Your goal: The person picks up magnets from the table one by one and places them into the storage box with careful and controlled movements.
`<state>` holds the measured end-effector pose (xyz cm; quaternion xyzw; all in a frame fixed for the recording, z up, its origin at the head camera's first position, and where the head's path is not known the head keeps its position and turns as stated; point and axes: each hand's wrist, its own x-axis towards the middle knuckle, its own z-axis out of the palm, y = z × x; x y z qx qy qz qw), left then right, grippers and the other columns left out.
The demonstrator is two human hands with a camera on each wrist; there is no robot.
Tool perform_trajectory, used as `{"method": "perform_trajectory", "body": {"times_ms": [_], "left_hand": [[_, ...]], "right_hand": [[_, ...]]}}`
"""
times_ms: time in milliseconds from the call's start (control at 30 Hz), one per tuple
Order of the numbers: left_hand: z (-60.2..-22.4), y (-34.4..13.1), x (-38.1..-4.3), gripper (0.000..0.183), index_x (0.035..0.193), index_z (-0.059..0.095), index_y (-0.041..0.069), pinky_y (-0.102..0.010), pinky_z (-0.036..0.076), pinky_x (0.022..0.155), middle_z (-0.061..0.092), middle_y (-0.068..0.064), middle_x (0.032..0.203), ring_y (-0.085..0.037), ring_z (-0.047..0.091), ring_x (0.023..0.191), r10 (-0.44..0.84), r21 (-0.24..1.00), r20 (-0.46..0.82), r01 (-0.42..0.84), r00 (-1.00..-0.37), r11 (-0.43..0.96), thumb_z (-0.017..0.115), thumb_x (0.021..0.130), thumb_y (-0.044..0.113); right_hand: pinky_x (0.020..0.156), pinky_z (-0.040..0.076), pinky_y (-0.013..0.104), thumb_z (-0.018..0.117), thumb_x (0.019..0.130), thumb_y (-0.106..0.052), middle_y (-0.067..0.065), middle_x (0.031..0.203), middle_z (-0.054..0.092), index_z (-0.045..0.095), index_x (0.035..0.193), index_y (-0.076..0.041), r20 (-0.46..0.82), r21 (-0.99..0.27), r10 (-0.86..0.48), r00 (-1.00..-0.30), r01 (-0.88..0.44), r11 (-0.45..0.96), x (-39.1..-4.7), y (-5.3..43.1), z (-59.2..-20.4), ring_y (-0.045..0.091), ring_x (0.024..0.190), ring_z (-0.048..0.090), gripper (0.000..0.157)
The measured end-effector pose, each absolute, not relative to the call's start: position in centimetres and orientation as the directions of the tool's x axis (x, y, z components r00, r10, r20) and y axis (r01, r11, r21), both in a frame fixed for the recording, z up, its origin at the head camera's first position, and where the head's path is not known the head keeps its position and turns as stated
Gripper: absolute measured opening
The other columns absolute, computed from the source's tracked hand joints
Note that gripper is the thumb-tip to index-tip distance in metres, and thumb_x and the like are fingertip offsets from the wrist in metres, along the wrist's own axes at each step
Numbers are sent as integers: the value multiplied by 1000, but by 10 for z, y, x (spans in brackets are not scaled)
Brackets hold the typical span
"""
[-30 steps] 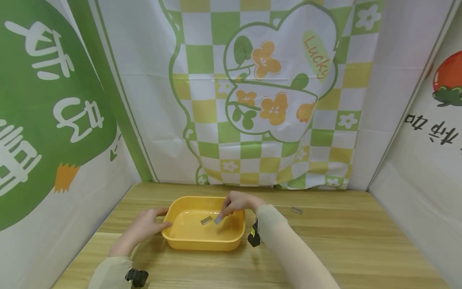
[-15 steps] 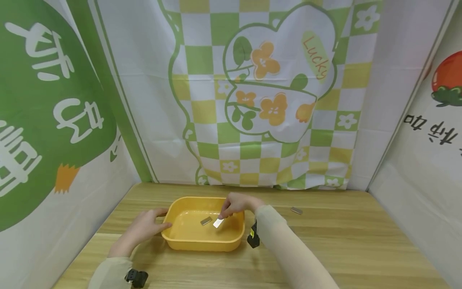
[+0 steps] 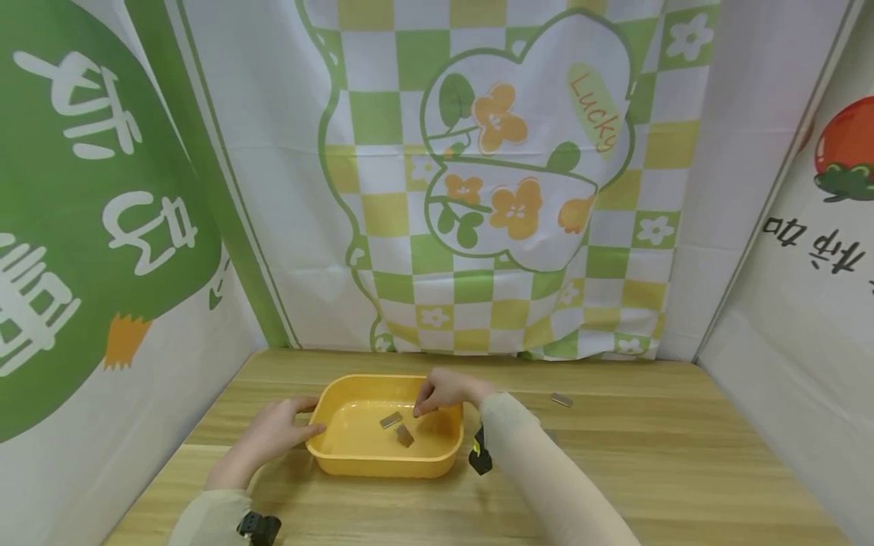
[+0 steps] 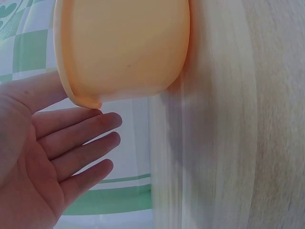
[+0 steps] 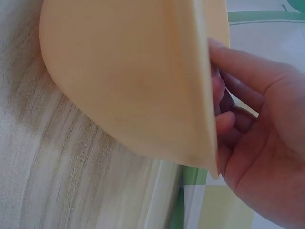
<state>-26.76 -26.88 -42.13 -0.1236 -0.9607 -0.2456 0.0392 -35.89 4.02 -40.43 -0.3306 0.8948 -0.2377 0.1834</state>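
Note:
A yellow plastic basin (image 3: pixel 382 458) stands on the wooden table. My left hand (image 3: pixel 269 434) holds its left rim, thumb over the edge and index finger against the outside. The other left fingers (image 4: pixel 86 145) extend straight beside the wall. Inside the basin lie one small flat metallic rectangle (image 3: pixel 391 420) and a second, browner-looking rectangular piece (image 3: pixel 405 435), slightly blurred. My right hand (image 3: pixel 447 390) hangs over the basin's right side, fingers loosely bent and pointing down, with nothing seen between them. In the right wrist view, the basin wall partly hides its fingertips.
Another small metallic rectangle (image 3: pixel 561 400) lies on the wooden table (image 3: pixel 649 455) to the right of the basin. A patterned cloth (image 3: pixel 505 303) hangs behind the table, and printed sheets flank both sides.
The metallic piece that my right fingers pinched has left them and now lies in the basin near the first one. My left hand and the basin have stayed put.

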Motion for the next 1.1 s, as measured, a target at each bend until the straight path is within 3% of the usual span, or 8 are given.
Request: {"method": "perform_trajectory", "body": {"times_ms": [267, 533, 767, 1100], "left_hand": [[-422, -268, -267, 53, 124, 60, -2, -58, 45, 94, 64, -21, 120, -43, 58, 112, 220, 463, 147, 263, -964, 846, 71, 84, 30], [-421, -267, -267, 51, 124, 60, -2, -58, 45, 94, 64, -21, 119, -42, 58, 111, 220, 462, 154, 267, -963, 845, 71, 84, 28], [-421, -267, -268, 51, 123, 60, -3, -58, 45, 94, 64, -22, 119, -43, 58, 111, 224, 459, 159, 273, -961, 846, 70, 84, 28], [-422, -268, -268, 51, 124, 60, -2, -59, 44, 94, 63, -22, 120, -43, 57, 113, 222, 467, 153, 268, -963, 843, 71, 84, 28]], "right_hand": [[63, 50, 23, 66, 89, -29, 12, 92, 73, 75, 91, -15, -113, -637, -698, -707, -488, 597, -359, 48, -406, 25, 82, 66, 17], [66, 53, 24, 64, 91, -32, 7, 92, 73, 74, 94, -19, -47, -639, -716, -696, -530, 557, -359, 55, -407, 15, 74, 64, 17], [77, 56, 42, 63, 92, -29, 10, 97, 72, 73, 97, -16, -13, -688, -707, -707, -507, 519, -354, 61, -403, 27, 83, 68, 17], [73, 55, 40, 63, 92, -30, 12, 95, 72, 73, 98, -17, 14, -709, -689, -725, -493, 504, -350, 74, -402, 34, 85, 66, 18]]}}
